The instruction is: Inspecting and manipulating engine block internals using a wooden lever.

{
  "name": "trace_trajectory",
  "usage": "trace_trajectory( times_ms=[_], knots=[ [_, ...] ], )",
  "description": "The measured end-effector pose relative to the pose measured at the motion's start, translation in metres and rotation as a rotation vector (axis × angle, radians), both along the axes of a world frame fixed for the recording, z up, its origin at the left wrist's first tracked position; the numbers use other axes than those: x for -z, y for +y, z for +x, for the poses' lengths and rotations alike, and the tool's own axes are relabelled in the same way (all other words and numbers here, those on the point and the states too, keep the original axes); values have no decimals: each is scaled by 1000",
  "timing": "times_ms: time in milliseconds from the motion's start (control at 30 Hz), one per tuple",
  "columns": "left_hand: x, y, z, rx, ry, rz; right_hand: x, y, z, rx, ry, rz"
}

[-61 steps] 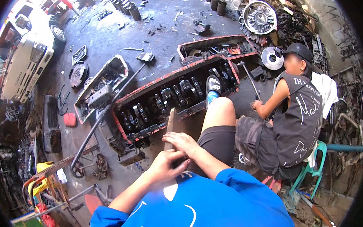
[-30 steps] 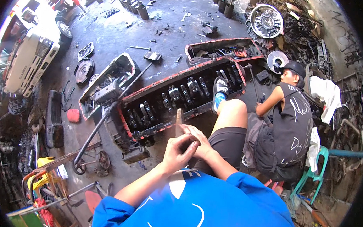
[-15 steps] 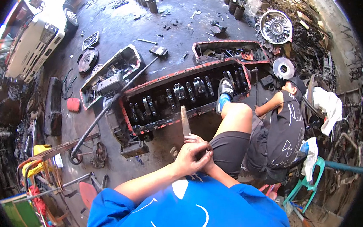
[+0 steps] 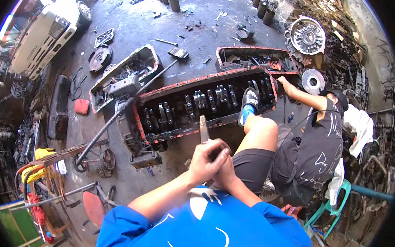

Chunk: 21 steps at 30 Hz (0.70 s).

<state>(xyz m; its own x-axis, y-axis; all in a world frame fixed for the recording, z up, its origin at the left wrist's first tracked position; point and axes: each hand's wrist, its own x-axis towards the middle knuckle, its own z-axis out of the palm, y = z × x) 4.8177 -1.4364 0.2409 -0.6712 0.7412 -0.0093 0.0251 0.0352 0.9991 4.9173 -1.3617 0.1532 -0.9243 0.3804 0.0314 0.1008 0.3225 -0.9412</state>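
My left hand (image 4: 204, 161) and my right hand (image 4: 227, 170) are clasped together in front of my chest, fingers curled and overlapping. A flat, narrow grey-brown bar (image 4: 204, 130) juts forward from them; its near end is hidden in the hands, and how the fingers share the grip cannot be seen. Beyond its tip lies a long engine block (image 4: 175, 136) with a red-edged rim and a row of dark metal caps inside. My bent leg (image 4: 262, 131) reaches toward the block, the sandalled foot (image 4: 249, 100) resting at its right part.
A person (image 4: 307, 148) in a dark sleeveless top crouches on the right, one arm stretched to the block's right end. A metal pan (image 4: 150, 54) with parts and a long threaded rod (image 4: 101, 140) lie left. A flywheel housing (image 4: 307, 35) stands far right, near a green chair (image 4: 334, 208).
My clasped hands have shifted slightly, with the bar still jutting from them. The person on the right has stretched an arm forward to the block's end. The whole view has moved a little.
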Motion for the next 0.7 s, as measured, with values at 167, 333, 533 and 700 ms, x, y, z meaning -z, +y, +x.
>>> trace_trajectory(
  times_ms=[167,333,533,700],
  knots=[
    [26,36,3,176,29,44,2,32,17,26,-198,208],
    [26,45,1,171,48,71,9,34,16,90,-180,81],
    [17,48,-4,79,20,42,28,35,0,167,0,-48],
    [17,59,-11,63,-35,74,67,31,-11,326,295,-359]
  ],
)
